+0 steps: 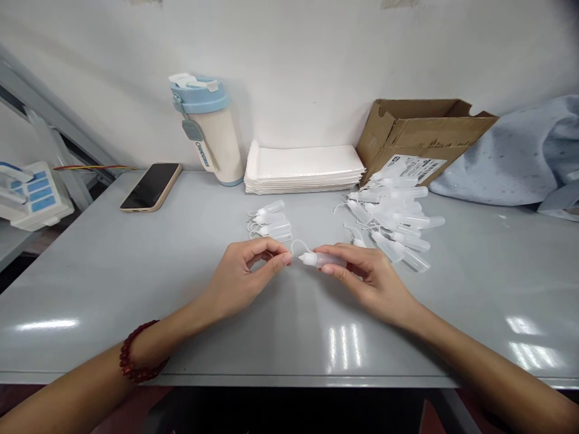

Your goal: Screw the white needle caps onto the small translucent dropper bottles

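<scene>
Dead centre of the frame, the right hand (373, 282) grips a small translucent bottle (320, 260), the left hand (244, 274) pinching the end of its looped strap (298, 242) by the nozzle; right of centre, more bottles (400, 220) heap on the grey table (280, 349).

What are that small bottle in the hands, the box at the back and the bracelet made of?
Bottle: probably plastic with a smooth, satiny finish; its body looks milky and translucent.
Box: cardboard, by its matte brown faces and notched edges.
Bracelet: dark red, slightly glossy round beads; wood, stone or plastic, the look leaves it open.
</scene>
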